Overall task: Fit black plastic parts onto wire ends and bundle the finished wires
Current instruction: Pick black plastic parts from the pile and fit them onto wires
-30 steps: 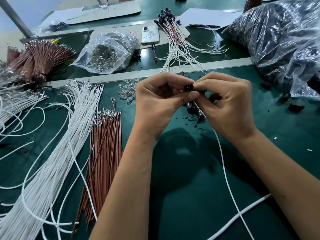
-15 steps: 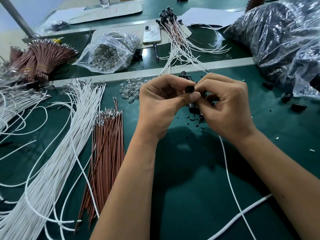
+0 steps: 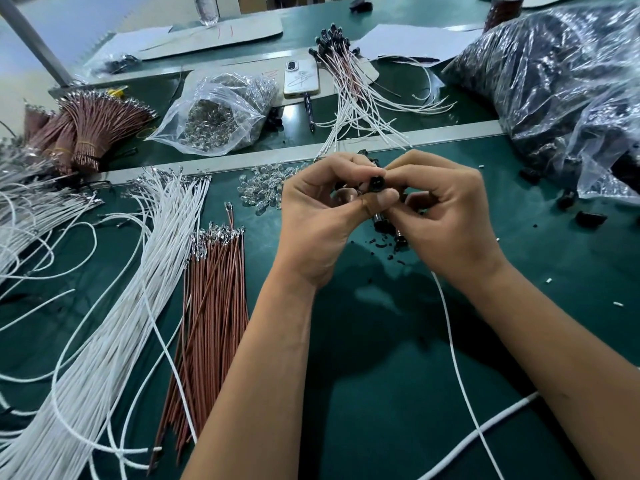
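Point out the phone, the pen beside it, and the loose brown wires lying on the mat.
phone (image 3: 301, 79): head view, middle of its pale back.
pen (image 3: 309, 110): head view, midway along its dark barrel.
loose brown wires (image 3: 211, 306): head view, middle of the bunch, below the metal terminals.

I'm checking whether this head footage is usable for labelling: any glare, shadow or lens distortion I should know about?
Head view: glare streaks the plastic bag of black parts; the hands and forearms cast a dark shadow on the green mat; wide-angle bending curves the table rail; the black part stays sharp.
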Demonstrator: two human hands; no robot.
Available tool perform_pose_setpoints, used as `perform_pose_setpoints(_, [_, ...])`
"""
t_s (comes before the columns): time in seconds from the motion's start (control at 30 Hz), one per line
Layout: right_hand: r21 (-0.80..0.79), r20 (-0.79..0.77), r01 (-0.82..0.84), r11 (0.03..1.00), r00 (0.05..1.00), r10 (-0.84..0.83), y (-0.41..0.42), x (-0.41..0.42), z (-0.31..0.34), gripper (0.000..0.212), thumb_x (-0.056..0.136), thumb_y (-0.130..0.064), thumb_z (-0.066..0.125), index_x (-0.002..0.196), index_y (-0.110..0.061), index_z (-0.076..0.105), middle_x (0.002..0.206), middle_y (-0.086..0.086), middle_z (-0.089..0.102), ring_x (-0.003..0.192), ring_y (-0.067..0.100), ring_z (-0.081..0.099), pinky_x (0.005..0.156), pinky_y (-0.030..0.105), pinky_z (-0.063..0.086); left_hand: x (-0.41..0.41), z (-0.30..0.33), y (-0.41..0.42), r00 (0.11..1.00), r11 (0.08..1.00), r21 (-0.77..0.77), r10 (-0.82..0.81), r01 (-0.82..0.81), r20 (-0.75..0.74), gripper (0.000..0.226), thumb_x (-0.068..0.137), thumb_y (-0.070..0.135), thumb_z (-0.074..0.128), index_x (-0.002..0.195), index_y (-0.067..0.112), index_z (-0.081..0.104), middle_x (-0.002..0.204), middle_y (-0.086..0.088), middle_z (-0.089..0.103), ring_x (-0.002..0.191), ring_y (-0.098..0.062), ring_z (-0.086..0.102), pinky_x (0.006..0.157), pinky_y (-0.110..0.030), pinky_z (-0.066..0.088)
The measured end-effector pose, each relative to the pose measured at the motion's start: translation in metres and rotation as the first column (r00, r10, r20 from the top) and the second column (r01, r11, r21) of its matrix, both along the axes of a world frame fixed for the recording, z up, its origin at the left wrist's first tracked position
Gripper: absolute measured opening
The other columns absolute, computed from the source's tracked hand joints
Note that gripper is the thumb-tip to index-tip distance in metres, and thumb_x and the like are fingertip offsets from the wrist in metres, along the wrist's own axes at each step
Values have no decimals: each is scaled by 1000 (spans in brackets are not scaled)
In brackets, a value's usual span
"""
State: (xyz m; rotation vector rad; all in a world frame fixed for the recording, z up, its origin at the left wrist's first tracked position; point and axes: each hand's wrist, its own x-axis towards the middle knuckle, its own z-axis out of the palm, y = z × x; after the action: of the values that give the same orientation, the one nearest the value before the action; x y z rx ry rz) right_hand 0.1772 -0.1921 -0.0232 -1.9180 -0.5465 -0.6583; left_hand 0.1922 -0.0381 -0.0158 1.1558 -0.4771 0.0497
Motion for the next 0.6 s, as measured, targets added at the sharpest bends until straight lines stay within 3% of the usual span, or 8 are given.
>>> perform_pose_setpoints(0.13, [20, -26, -23, 1000, 999, 23, 1, -1, 1, 4, 91, -7, 75, 88, -5, 77, 85, 7, 69, 75, 21, 65, 59, 30, 48, -1, -1, 0, 1000, 1000, -22, 6, -6, -11, 36, 67, -18, 76, 73, 17, 74, 78, 0, 72, 74, -14, 66, 73, -28, 54])
perform_pose_setpoints(0.33, [-41, 20, -4, 999, 1000, 5, 1, -1, 3, 8, 90, -7, 69, 86, -6, 75, 82, 6, 68, 72, 23, 65, 60, 41, 50, -1, -1, -1, 1000, 999, -41, 4, -5, -26, 34, 65, -19, 75, 71, 15, 75, 76, -3, 73, 72, -15, 67, 73, -28, 56])
perform_pose_setpoints(0.6, [-59, 32, 5, 998, 999, -4, 2, -1, 3, 8, 90, -2, 69, 85, -3, 75, 81, 7, 67, 72, 21, 64, 63, 31, 50, -2, 0, -3, 999, 999, -43, 12, -13, -33, 36, 64, -20, 74, 69, 16, 75, 75, -1, 74, 71, -12, 69, 73, -27, 58])
